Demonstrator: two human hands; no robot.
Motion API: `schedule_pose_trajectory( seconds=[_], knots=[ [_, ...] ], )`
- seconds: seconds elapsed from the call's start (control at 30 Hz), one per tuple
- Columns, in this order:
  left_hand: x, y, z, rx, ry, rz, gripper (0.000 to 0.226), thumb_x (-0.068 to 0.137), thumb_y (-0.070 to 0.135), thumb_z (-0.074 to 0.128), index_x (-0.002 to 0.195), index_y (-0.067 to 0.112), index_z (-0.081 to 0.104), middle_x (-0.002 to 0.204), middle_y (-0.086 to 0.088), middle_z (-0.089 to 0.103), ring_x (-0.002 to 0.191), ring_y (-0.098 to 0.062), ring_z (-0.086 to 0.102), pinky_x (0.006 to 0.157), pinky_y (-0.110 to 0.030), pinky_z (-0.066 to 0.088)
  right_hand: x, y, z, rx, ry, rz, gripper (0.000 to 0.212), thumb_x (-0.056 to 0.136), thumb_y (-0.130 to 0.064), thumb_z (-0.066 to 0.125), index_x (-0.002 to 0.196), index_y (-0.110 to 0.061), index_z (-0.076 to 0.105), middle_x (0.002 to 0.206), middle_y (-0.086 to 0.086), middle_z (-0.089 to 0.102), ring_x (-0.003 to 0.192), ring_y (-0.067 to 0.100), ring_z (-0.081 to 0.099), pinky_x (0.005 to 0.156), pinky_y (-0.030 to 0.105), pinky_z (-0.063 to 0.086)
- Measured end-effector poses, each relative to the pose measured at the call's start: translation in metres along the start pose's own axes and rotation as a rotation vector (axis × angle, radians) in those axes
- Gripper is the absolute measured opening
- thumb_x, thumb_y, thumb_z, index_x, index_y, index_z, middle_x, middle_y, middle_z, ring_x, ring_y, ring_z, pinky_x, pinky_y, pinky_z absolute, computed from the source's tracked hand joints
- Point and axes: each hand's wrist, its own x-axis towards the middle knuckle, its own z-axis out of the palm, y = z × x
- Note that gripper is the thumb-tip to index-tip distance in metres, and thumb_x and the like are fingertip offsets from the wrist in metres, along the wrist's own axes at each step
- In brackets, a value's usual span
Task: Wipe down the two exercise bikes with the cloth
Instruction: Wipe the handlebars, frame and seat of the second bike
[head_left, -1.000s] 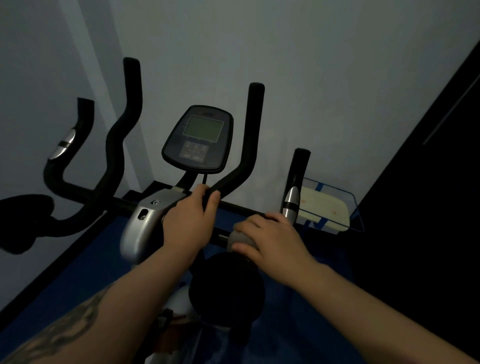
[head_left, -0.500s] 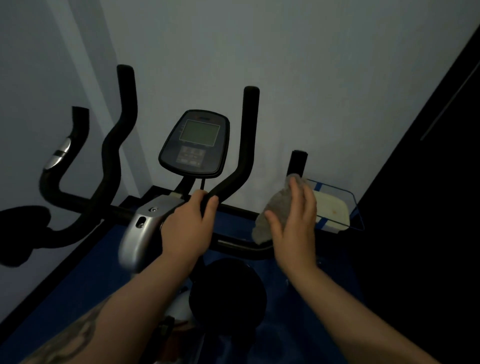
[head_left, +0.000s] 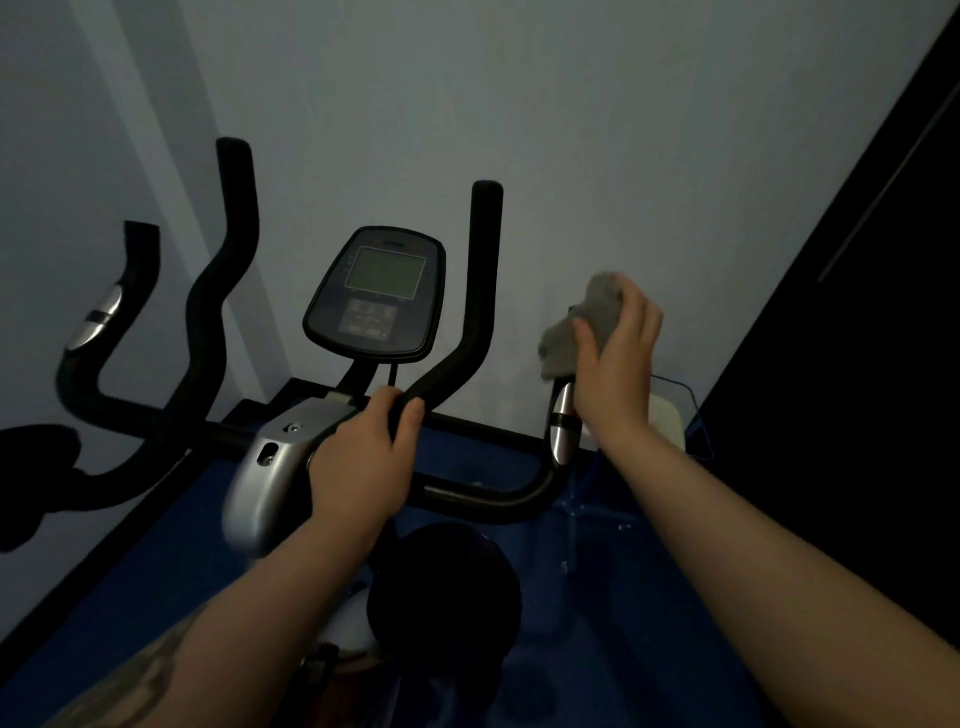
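Note:
An exercise bike stands in front of me, with a black handlebar (head_left: 485, 291) and a console (head_left: 376, 293) with a grey screen in the middle. My left hand (head_left: 358, 462) grips the handlebar at its centre, beside the silver stem cover (head_left: 280, 457). My right hand (head_left: 618, 358) holds a grey cloth (head_left: 582, 325) wrapped over the top of the right grip, above that grip's silver sensor band (head_left: 563, 426). The grip's tip is hidden under the cloth. Only one bike shows.
A pale wall rises close behind the bike. Blue floor mats (head_left: 156, 571) lie below. A blue wire basket holding a pale object (head_left: 670, 421) sits at the right, behind my right wrist. A dark panel (head_left: 857, 364) fills the right side. A black round knob (head_left: 441, 587) sits below the handlebar.
My right hand has carried the cloth from the low handlebar bend up the right grip to its top. The left hand has kept its hold.

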Motion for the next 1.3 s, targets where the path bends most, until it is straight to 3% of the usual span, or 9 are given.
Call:
schedule_pose_trajectory(
  seconds=[0.13, 0.23, 0.4, 0.5, 0.63, 0.77, 0.9, 1.07, 1.3],
  knots=[
    [0.0, 0.0, 0.0, -0.001, 0.002, -0.009, 0.036, 0.095, 0.058, 0.029, 0.109, 0.032, 0.05, 0.073, 0.009, 0.058, 0.067, -0.014, 0.056, 0.058, -0.031, 0.037, 0.039, -0.013, 0.003, -0.148, -0.25, -0.06, 0.042, 0.094, -0.028, 0.06, 0.134, -0.023, 0.049, 0.134, 0.004, 0.038, 0.116, 0.015, 0.044, 0.092, 0.02, 0.035],
    [0.0, 0.0, 0.0, -0.002, 0.015, 0.002, 0.037, 0.095, 0.058, 0.028, 0.109, 0.032, 0.05, 0.072, 0.01, 0.058, 0.065, -0.011, 0.055, 0.054, -0.03, 0.034, 0.045, -0.004, 0.009, -0.368, -0.342, -0.165, 0.029, 0.093, -0.04, 0.059, 0.114, -0.02, 0.061, 0.111, 0.004, 0.052, 0.096, 0.016, 0.049, 0.076, 0.024, 0.034],
    [-0.001, 0.0, -0.001, 0.003, 0.009, -0.006, 0.038, 0.095, 0.057, 0.029, 0.11, 0.031, 0.051, 0.072, 0.01, 0.057, 0.065, -0.011, 0.052, 0.053, -0.029, 0.031, 0.061, -0.011, 0.01, -0.068, -0.255, 0.166, 0.029, 0.096, -0.045, 0.052, 0.087, -0.018, 0.06, 0.08, -0.006, 0.059, 0.076, 0.012, 0.056, 0.058, 0.021, 0.039],
    [-0.001, 0.0, -0.001, -0.013, 0.016, -0.002, 0.038, 0.095, 0.058, 0.029, 0.109, 0.031, 0.051, 0.073, 0.009, 0.058, 0.066, -0.011, 0.053, 0.053, -0.029, 0.032, 0.038, -0.004, 0.016, 0.072, -0.115, 0.134, 0.018, 0.095, -0.037, 0.058, 0.089, -0.02, 0.06, 0.09, -0.006, 0.06, 0.078, 0.006, 0.055, 0.063, 0.016, 0.039],
    [0.0, -0.001, 0.0, -0.007, 0.007, 0.009, 0.036, 0.094, 0.059, 0.027, 0.106, 0.033, 0.05, 0.071, 0.01, 0.058, 0.064, -0.006, 0.054, 0.052, -0.027, 0.032, 0.031, 0.008, 0.011, -0.206, -0.183, -0.222, 0.015, 0.093, -0.026, 0.061, 0.102, -0.016, 0.066, 0.107, -0.002, 0.052, 0.093, 0.01, 0.051, 0.077, 0.02, 0.036],
    [0.001, -0.001, 0.0, 0.004, 0.007, 0.01, 0.035, 0.095, 0.058, 0.028, 0.106, 0.034, 0.049, 0.069, 0.01, 0.057, 0.064, -0.009, 0.054, 0.054, -0.03, 0.033, 0.059, 0.002, 0.0, 0.052, -0.364, 0.157, 0.021, 0.093, -0.036, 0.06, 0.095, -0.016, 0.066, 0.095, 0.003, 0.067, 0.09, 0.021, 0.064, 0.079, 0.033, 0.052],
    [0.001, -0.001, 0.0, 0.008, 0.005, 0.007, 0.036, 0.094, 0.059, 0.028, 0.106, 0.033, 0.05, 0.072, 0.009, 0.058, 0.069, -0.016, 0.058, 0.06, -0.033, 0.041, 0.029, 0.001, 0.008, 0.534, -0.017, 0.617, 0.029, 0.096, -0.047, 0.052, 0.107, -0.022, 0.064, 0.105, 0.0, 0.069, 0.098, 0.019, 0.065, 0.083, 0.033, 0.053],
    [0.002, -0.002, 0.001, 0.02, 0.004, 0.01, 0.038, 0.095, 0.058, 0.028, 0.111, 0.032, 0.05, 0.074, 0.009, 0.058, 0.068, -0.014, 0.056, 0.058, -0.031, 0.039, -0.034, 0.017, 0.013, 0.348, 0.045, 0.466, 0.03, 0.097, -0.044, 0.051, 0.117, -0.023, 0.053, 0.101, -0.01, 0.062, 0.089, 0.004, 0.059, 0.066, 0.01, 0.043],
    [0.001, 0.0, 0.001, 0.029, 0.006, 0.013, 0.038, 0.096, 0.057, 0.027, 0.111, 0.031, 0.05, 0.072, 0.008, 0.058, 0.068, -0.015, 0.056, 0.059, -0.032, 0.038, -0.007, -0.001, 0.018, 0.196, 0.021, 0.386, 0.046, 0.095, -0.036, 0.057, 0.129, -0.012, 0.038, 0.126, 0.007, 0.048, 0.098, 0.016, 0.052, 0.077, 0.025, 0.041]
  ],
)
